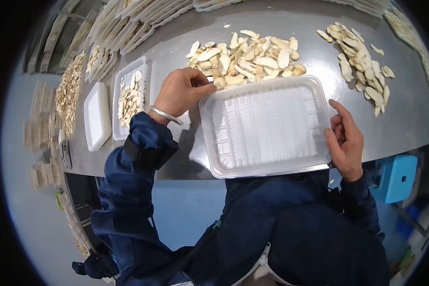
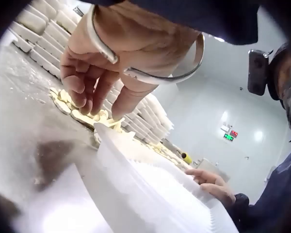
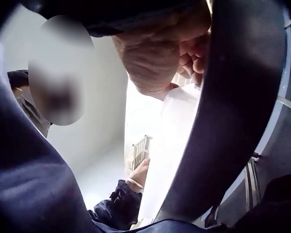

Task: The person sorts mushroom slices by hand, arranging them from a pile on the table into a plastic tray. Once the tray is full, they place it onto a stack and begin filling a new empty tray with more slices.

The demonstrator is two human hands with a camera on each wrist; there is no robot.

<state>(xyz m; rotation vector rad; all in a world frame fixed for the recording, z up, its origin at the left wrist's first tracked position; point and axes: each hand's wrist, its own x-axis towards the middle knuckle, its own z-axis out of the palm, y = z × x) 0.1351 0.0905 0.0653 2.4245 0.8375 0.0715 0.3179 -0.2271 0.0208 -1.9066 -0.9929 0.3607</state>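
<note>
A clear plastic tray (image 1: 267,126) lies at the table's front edge, its bare ribbed bottom facing up. Just beyond its far left corner, my left hand (image 1: 183,90), wearing a silver bangle (image 1: 167,115), reaches down to a heap of pale mushroom slices (image 1: 250,59). In the left wrist view, the fingertips (image 2: 87,104) are right at the slices, with a gap between thumb and fingers. My right hand (image 1: 345,140) is beside the tray's right side, thumb at the rim, index finger extended and the other fingers loosely bent.
Another mushroom pile (image 1: 364,66) lies at the back right. To the left stand a tray with slices (image 1: 143,90) and a white tray (image 1: 96,117). Stacked filled trays (image 1: 133,24) line the back left. A blue box (image 1: 400,178) is below the table at right.
</note>
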